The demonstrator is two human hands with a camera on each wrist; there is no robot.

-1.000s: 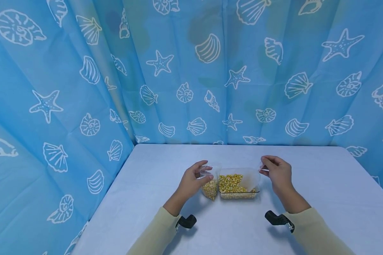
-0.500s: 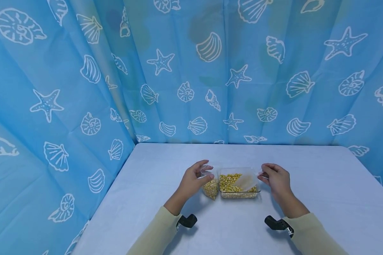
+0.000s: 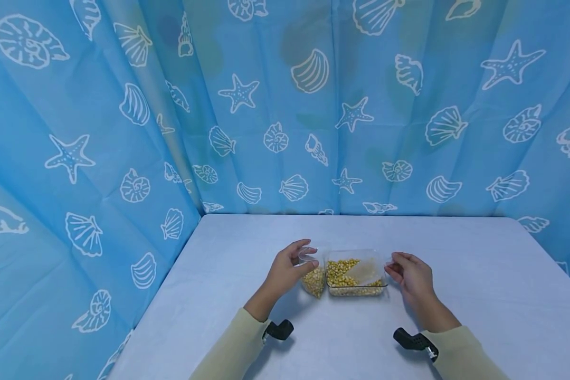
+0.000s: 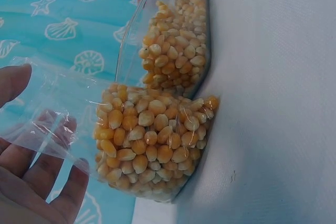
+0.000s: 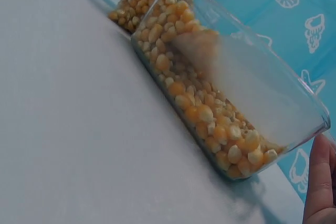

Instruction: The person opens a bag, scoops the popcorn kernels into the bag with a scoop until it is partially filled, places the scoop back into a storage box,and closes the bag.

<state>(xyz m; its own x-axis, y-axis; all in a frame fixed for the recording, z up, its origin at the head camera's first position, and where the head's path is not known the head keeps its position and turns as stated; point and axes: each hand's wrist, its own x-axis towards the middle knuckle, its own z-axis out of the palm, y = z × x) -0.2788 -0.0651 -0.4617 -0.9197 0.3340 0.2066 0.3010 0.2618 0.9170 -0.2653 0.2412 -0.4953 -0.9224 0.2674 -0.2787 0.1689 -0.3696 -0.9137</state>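
Observation:
In the left wrist view, a clear plastic bag point(image 4: 152, 135) of corn kernels stands on the table, its upper part lacking kernels. My left hand point(image 3: 287, 268) holds the bag's top, thumb on one side and fingers curled on the other. Touching or almost touching the bag is a clear rectangular container point(image 5: 181, 103), partly filled with corn kernels point(image 3: 342, 272). A frosted, translucent scoop point(image 5: 252, 77) slants into these kernels; its tip is buried or hidden. My right hand point(image 3: 412, 274), thumb and fingers together at the container's right rim, pinches what appears to be the scoop's handle, mostly hidden.
A white-covered table point(image 3: 356, 338) lies beneath everything. Blue curtains point(image 3: 275, 116) with shell and starfish prints rise behind the table and along its left side. Each wrist carries a small black camera mount point(image 3: 279, 330).
My right hand has come down beside the container's right end. The scoop inside now leans flatter over the kernels. My left hand and the bag stay nearly still.

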